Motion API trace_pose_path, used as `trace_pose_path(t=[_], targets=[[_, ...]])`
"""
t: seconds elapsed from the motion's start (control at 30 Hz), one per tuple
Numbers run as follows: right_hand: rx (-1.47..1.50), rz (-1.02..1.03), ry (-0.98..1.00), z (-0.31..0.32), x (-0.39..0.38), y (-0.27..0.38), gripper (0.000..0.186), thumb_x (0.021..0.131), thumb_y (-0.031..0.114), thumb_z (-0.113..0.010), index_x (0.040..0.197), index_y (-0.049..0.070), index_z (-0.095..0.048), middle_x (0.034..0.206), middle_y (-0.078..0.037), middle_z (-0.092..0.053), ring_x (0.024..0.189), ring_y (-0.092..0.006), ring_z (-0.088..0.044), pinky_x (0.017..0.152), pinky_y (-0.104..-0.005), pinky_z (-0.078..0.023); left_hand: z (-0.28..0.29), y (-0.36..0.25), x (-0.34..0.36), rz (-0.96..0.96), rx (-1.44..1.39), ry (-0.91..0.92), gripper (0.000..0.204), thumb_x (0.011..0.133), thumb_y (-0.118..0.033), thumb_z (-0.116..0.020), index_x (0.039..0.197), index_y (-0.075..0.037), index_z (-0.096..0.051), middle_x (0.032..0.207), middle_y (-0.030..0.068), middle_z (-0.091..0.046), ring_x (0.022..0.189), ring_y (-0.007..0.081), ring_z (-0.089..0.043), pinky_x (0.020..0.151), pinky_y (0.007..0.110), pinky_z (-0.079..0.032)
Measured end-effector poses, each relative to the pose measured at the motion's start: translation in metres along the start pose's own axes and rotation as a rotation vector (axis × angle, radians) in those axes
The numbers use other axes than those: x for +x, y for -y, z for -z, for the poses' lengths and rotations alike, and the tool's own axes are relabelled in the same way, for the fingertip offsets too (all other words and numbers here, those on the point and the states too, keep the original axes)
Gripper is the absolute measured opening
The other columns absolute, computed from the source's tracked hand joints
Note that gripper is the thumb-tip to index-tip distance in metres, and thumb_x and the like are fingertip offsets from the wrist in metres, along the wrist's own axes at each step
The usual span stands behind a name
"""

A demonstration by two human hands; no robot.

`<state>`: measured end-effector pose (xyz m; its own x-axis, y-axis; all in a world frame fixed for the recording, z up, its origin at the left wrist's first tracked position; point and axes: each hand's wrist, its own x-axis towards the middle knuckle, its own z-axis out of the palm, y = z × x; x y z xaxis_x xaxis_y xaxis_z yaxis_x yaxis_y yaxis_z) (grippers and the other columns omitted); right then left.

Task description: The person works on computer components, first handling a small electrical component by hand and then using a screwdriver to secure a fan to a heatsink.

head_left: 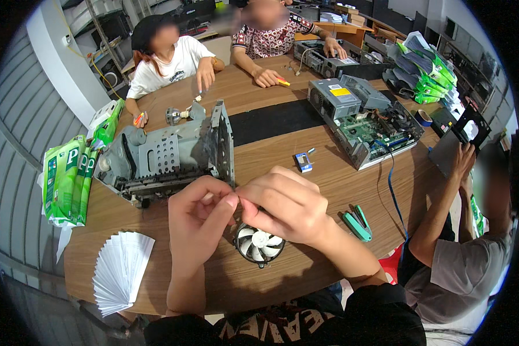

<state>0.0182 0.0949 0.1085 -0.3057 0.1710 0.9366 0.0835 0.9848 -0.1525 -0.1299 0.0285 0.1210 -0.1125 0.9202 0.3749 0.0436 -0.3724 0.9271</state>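
My left hand (199, 222) and my right hand (282, 207) meet at the centre, fingertips pinched together; whatever is between them is too small or hidden to make out. Just below them a round fan (259, 248) with white blades and a dark frame lies on the wooden table (173, 259), partly behind my right hand. Beyond my left hand stands an opened metal computer case (161, 150). A small blue box (303, 162) lies past my right hand, and a teal stapler-like tool (357, 224) lies to its right.
An open computer (366, 121) sits back right, with a blue cable (391, 184). Green paper packs (63, 179) and fanned white paper (121, 271) lie left. Two people (170, 66) work across the table, another person (467, 259) at the right. A black strip (271, 124) crosses the tabletop.
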Motion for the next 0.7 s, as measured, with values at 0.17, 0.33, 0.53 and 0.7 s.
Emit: trace_pose_path(t=[0.17,0.33,0.53,0.7], targets=[[0.061,-0.059,-0.083,-0.001,0.003,0.003,0.011,0.066,-0.003,-0.07,0.074,0.0,-0.063,0.068,-0.007,-0.062,0.054,-0.0177,-0.057,0.048,-0.026,-0.045,-0.001,0.002,0.0,0.006,-0.02,0.012,0.003,0.083,0.001,-0.059,0.081,0.002,-0.059,0.066,0.0016,-0.059,0.055,0.0023,-0.052,0.048,0.015,-0.04],[0.099,-0.139,-0.077,0.001,0.003,0.006,0.011,0.064,-0.004,-0.069,0.072,0.001,-0.063,0.066,-0.007,-0.062,0.053,-0.0167,-0.057,0.047,-0.0253,-0.045,-0.002,0.0,-0.002,0.01,0.014,-0.014,0.003,0.083,0.001,-0.059,0.081,0.002,-0.06,0.063,0.0007,-0.058,0.053,0.0021,-0.052,0.047,0.015,-0.039],[0.094,-0.234,-0.056,0.004,0.003,0.011,0.012,0.063,-0.005,-0.068,0.072,0.002,-0.063,0.065,-0.007,-0.061,0.053,-0.0154,-0.057,0.048,-0.0242,-0.046,-0.007,-0.001,-0.004,-0.005,0.028,-0.03,0.004,0.083,0.002,-0.058,0.08,0.003,-0.059,0.065,0.0013,-0.058,0.055,0.0017,-0.052,0.047,0.015,-0.039],[0.09,-0.275,-0.044,0.004,0.004,0.014,0.012,0.065,-0.004,-0.068,0.075,0.001,-0.065,0.067,-0.008,-0.062,0.055,-0.0155,-0.059,0.05,-0.0243,-0.048,-0.009,0.0,-0.004,-0.051,0.007,-0.065,0.003,0.083,0.004,-0.058,0.08,0.003,-0.058,0.066,0.0009,-0.057,0.056,0.001,-0.05,0.047,0.015,-0.036]])
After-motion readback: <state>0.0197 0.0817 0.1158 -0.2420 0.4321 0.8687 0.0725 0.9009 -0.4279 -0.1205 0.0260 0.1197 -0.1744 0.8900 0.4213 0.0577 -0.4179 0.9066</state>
